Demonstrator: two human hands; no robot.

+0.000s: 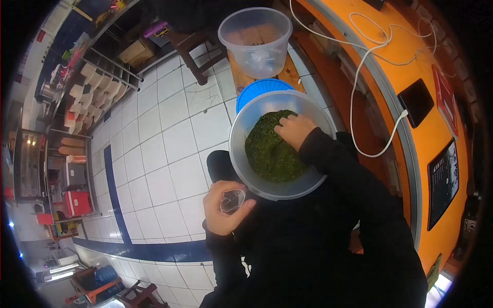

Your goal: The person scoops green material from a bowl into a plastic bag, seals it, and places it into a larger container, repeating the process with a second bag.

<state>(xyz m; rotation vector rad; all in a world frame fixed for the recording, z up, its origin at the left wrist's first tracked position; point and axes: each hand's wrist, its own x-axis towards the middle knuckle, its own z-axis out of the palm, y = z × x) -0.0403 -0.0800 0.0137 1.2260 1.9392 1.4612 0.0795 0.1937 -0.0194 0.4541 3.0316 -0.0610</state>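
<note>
The green shredded leaf (268,156) lies heaped in a big clear tub (237,154) on the person's lap, at the middle of the scene. The right hand (294,129) is pressed into the far side of the heap, fingers bent and close together; I cannot tell whether they grip any leaf. It looks loose, light and crumbly, best taken as a soft pinch from the top. Nearer and to the left, the left hand (224,209) has its fingers curled round a small clear pouch (232,200), mouth up. The pouch seems thin and limp, so the rim is the place to hold it. Beyond the tub sit a blue lid (257,88) and an empty clear tub (255,36). A white cable (359,77) trails over the orange counter (416,56) on the right.
</note>
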